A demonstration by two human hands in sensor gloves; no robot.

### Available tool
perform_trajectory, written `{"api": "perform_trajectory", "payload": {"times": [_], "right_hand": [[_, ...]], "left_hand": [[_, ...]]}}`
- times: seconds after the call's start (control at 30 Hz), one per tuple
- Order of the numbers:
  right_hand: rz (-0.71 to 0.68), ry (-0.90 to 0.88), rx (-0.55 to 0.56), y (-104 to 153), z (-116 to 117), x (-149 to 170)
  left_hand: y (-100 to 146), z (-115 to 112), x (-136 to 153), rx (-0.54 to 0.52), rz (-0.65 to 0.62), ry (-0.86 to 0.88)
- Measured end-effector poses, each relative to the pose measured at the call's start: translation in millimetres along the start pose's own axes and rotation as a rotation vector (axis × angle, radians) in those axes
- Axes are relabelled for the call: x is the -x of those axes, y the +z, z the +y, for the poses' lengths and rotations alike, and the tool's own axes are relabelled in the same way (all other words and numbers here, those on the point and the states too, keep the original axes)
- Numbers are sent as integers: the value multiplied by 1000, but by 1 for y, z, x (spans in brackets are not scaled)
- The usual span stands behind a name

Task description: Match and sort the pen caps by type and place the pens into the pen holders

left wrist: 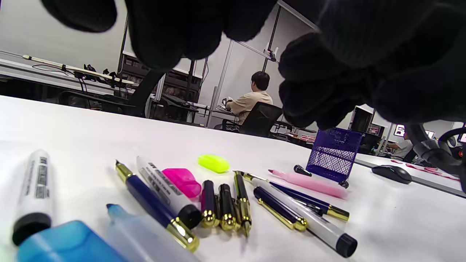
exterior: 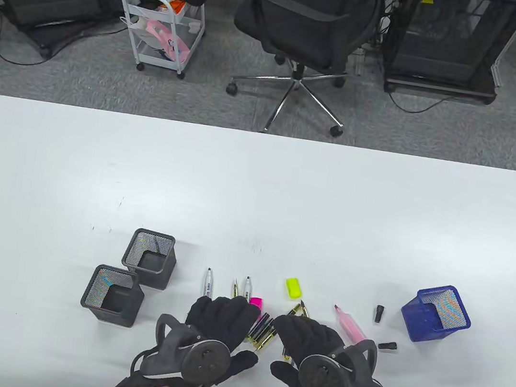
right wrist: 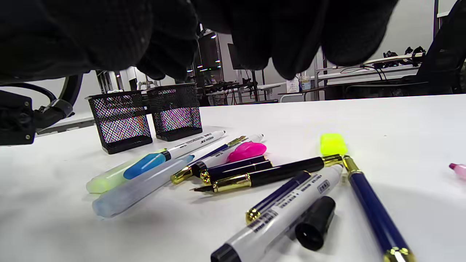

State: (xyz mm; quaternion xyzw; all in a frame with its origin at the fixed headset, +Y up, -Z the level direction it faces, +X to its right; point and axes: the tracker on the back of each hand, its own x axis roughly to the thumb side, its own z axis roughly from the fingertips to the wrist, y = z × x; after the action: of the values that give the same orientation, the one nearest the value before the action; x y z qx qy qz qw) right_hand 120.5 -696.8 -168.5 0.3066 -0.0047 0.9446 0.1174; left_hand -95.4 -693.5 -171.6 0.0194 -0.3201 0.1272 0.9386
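Table view: left hand (exterior: 220, 316) and right hand (exterior: 307, 334) hover over the pen pile (exterior: 261, 332), fingers loosely bent, holding nothing; black holders (exterior: 149, 257) left, blue holder (exterior: 436, 314) right.
Left wrist view: navy caps (left wrist: 218, 203) lie packed together; a careless pinch risks lifting two.
Right wrist view: loose black cap (right wrist: 315, 222) sits just beside a marker (right wrist: 280, 214); a brush may roll it.

Left hand (exterior: 220, 316) and right hand (exterior: 309, 337) side by side, palms down, fingers loosely curled, empty.
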Motion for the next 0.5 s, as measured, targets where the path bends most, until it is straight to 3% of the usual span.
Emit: {"api": "perform_trajectory", "payload": {"times": [0.5], "right_hand": [[16,19,1,0,-1,0]], "left_hand": [[-1,-3,-1,12,-9,6]]}}
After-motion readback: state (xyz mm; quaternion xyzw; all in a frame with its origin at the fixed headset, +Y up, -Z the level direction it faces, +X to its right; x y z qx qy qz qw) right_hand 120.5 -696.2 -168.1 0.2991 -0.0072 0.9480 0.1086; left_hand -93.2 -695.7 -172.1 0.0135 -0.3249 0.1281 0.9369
